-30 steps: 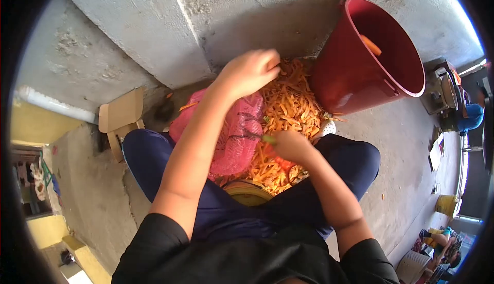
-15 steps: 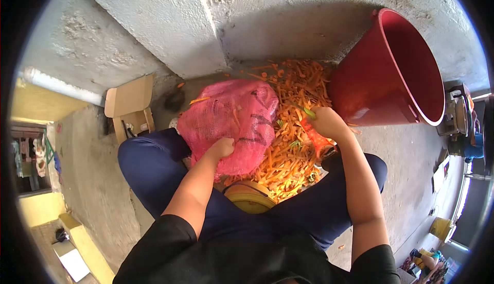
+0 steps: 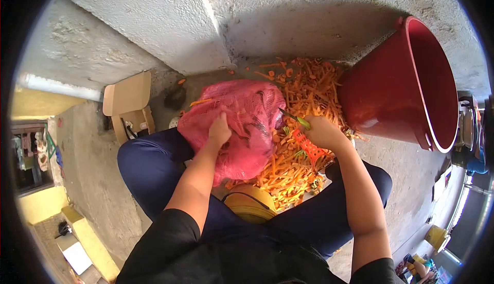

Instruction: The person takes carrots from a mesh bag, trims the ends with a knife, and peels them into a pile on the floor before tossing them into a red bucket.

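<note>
A full pink mesh sack (image 3: 247, 152) rests on the floor between my knees. On its upper left face is my left hand (image 3: 220, 130), fingers curled into the mesh, which folds around them. My right hand (image 3: 323, 132) grips a small knife (image 3: 303, 123) by its green handle, the dark blade pointing left to the sack's right edge. Under that hand shows a red-orange perforated piece (image 3: 312, 151) whose kind I cannot make out. Carrot peelings (image 3: 288, 178) are heaped along the sack's right side. What the sack contains is hidden.
A large red bucket (image 3: 381, 91) leans tilted at the right, by the rough wall (image 3: 303, 6). An open cardboard box (image 3: 128, 98) stands left of my knee. Between my thighs sits a round yellow container (image 3: 249, 204). At the lower right edge part of a person (image 3: 422, 268) shows.
My left hand has moved up the sack, whose mesh has shifted and bunched. My right hand has come slightly lower, bringing the blade to the sack's edge. The view has shifted a little.
</note>
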The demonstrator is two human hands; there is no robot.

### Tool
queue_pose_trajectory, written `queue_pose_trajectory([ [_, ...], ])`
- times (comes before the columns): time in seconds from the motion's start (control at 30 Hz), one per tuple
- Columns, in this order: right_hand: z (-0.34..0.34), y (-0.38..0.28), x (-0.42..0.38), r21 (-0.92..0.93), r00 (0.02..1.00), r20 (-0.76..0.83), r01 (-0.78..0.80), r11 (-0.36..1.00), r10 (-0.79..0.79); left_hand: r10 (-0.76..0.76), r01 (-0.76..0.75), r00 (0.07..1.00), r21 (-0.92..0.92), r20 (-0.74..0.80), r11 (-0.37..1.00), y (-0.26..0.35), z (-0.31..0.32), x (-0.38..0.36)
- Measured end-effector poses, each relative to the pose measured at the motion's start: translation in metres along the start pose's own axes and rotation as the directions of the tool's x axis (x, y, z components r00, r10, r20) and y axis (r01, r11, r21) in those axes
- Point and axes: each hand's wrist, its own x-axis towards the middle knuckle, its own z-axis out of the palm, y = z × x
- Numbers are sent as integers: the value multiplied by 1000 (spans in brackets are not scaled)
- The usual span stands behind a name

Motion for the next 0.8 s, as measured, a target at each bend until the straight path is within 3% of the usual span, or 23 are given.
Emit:
queue_pose_trajectory([
  [0.07, -3, -3, 3, -2, 1000, 31, 4, 1000, -4, 16, -21, 990, -38, -141, 999, -12, -11, 20],
  [0.17, 2, -2, 7, 25, 1000, 10, 10, 1000, -10, 26, -71, 983, -244, -182, 967, -14, -42, 40],
  [0.27, 10, 3, 12, 12, 1000, 15, 1, 1000, -1, 182, -180, 968, 27, -171, 983, -41, -28, 60],
  [0.37, 7, 1, 16, 15, 996, 87, -7, 1000, 6, -120, 120, 983, -6, -135, 993, -46, -1, 52],
  [0.47, 5, -4, 17, 19, 995, 95, -40, 999, 38, -36, 54, 997, 299, -65, 953, -38, -7, 29],
  [0.67, 7, -4, 18, 7, 997, 77, 9, 1000, -9, -25, -24, 995, 455, 101, 890, -59, -30, 27],
  [0.8, 7, -5, 21, -19, 993, 113, -17, 1000, 19, 0, -51, 995, 529, 97, 847, -67, -16, 33],
])
